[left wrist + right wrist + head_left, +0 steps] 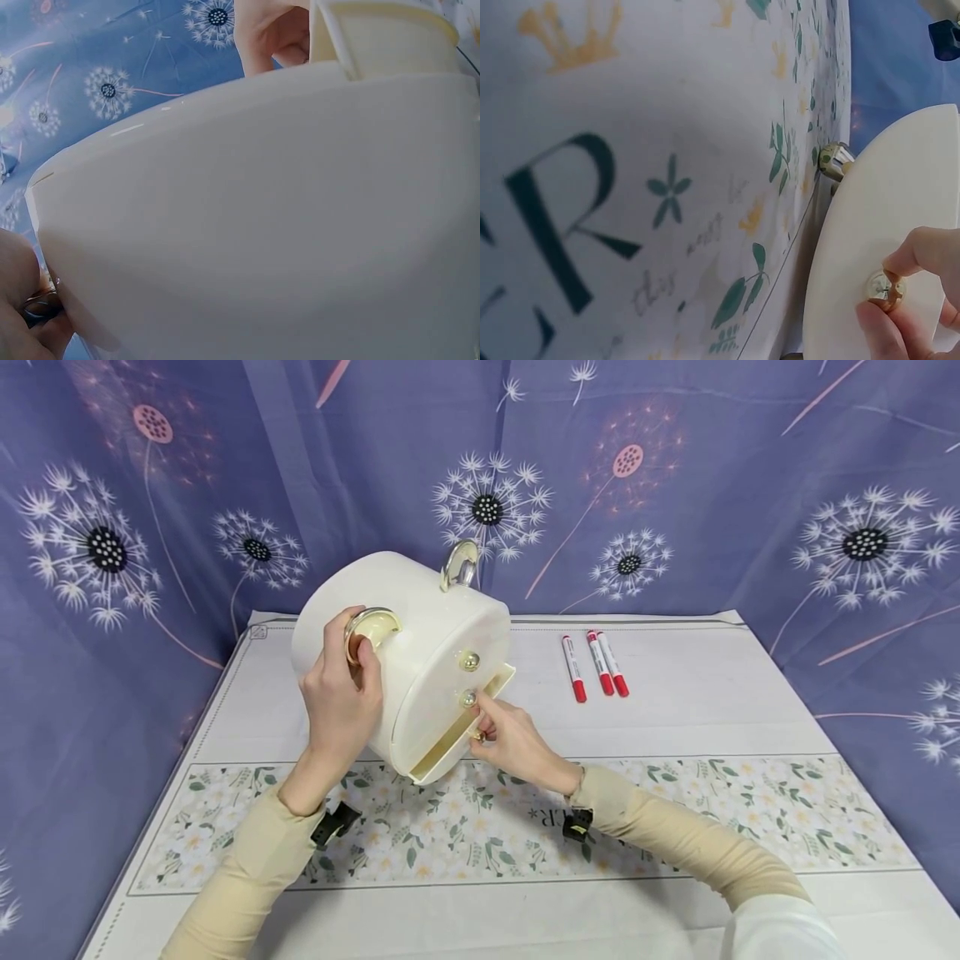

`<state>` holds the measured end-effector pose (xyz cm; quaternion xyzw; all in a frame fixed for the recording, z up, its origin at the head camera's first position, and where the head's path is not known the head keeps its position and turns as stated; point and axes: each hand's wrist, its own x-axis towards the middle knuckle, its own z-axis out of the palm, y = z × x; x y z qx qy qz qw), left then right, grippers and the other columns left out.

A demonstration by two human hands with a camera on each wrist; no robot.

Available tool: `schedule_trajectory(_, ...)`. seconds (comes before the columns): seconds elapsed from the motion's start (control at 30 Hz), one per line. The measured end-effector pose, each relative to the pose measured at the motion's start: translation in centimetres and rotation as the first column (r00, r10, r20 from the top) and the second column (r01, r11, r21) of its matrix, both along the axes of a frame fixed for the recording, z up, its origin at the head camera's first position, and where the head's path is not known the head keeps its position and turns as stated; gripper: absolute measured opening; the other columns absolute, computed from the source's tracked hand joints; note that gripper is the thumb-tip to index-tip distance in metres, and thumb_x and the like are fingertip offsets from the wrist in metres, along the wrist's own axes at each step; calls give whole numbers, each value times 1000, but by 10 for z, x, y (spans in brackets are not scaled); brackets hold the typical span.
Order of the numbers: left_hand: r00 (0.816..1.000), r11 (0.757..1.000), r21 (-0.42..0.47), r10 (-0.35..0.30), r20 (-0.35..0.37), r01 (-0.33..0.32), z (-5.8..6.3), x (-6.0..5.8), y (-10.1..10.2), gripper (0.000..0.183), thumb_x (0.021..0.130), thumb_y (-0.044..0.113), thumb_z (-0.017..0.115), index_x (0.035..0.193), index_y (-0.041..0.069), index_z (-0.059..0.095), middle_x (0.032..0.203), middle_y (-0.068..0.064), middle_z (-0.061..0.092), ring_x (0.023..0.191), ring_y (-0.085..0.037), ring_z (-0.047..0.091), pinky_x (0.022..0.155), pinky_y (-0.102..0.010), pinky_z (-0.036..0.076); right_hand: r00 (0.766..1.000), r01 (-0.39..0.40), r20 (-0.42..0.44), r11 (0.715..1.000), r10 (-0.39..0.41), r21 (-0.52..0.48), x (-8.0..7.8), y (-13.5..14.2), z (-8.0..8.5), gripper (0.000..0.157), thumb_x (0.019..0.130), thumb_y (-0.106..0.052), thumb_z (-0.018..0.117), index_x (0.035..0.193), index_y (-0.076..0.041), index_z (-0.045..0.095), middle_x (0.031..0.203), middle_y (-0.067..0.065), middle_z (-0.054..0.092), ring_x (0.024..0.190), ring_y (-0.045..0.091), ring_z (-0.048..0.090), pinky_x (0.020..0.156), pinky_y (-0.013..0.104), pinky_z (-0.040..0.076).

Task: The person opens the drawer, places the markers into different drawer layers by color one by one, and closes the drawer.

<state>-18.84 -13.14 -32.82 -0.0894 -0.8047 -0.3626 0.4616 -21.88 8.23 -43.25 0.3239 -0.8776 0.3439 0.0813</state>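
Observation:
A white drum-shaped drawer box (420, 635) is tilted over the table, its flat front turned to the right. My left hand (341, 693) grips a gold-rimmed curved piece (375, 625) on its side. At the front, a shallow drawer (450, 745) stands pulled out, and I see inside it. The thumb and fingers of my right hand (517, 745) pinch the drawer's gold knob (885, 289). Two more knobs sit on the front, the upper knob (469, 661) uncovered. In the left wrist view the white side wall (262, 210) fills most of the picture.
Three red-capped markers (573, 670) lie on the white table cover to the right of the box. A floral printed band (675, 827) runs across the cover. Behind hangs a blue dandelion curtain (375, 460). Another gold-rimmed loop (460, 564) stands on the box's top.

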Motion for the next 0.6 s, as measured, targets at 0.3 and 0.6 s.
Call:
schedule_trajectory(0.3, 1000, 1000, 1, 5, 3, -5, 0, 0, 1, 32, 91, 13, 46, 121, 4, 52, 98, -19, 66, 66, -28, 59, 53, -40, 46, 1000, -7, 25, 1000, 8, -15, 2, 3, 1, 48, 69, 1, 66, 113, -9, 49, 85, 1, 60, 70, 9, 59, 62, 17, 54)
schedule_trajectory(0.6, 1000, 1000, -1, 10, 0, -10, -1, 1, 2, 32, 92, 13, 45, 121, 4, 52, 100, -18, 66, 67, -29, 60, 53, -41, 46, 998, -1, 70, 999, 4, -42, 7, 9, 0, 33, 69, 0, 66, 94, -11, 47, 79, -1, 60, 69, 9, 61, 64, 15, 53)
